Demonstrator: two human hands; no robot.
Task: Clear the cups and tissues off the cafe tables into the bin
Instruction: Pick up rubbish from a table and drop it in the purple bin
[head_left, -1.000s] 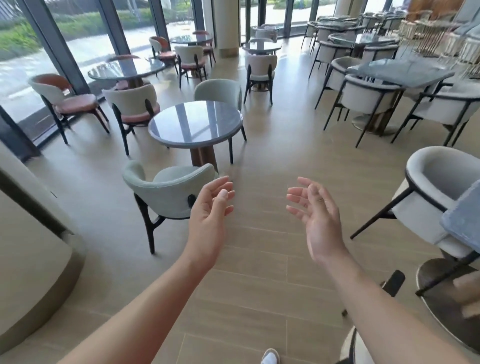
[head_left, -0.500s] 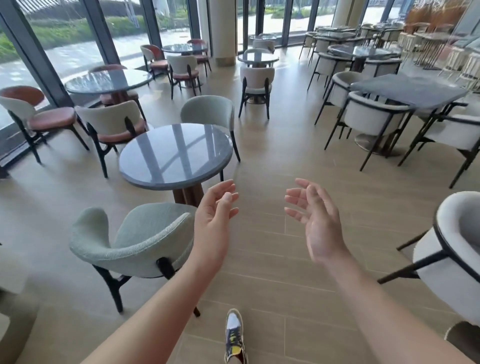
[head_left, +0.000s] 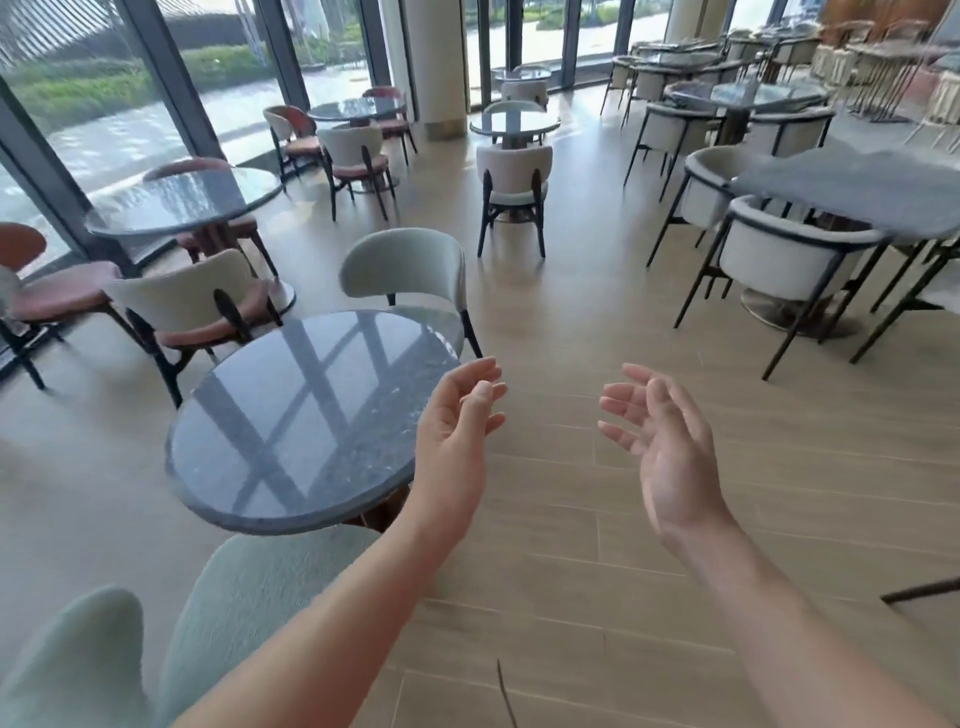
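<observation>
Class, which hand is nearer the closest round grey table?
Left. The left hand is at the right edge of the round grey table; the right hand is farther right, over the floor.

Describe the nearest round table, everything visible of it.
The round table has a glossy, dark grey speckled top that looks like polished stone, with a thick, paler rim. It mirrors the window frames. A dark brown pedestal shows under its near right edge. It stands level on the wood-look floor, between a pale green far chair and a matching near chair. The left hand overlaps its right edge in view; contact cannot be told.
</observation>
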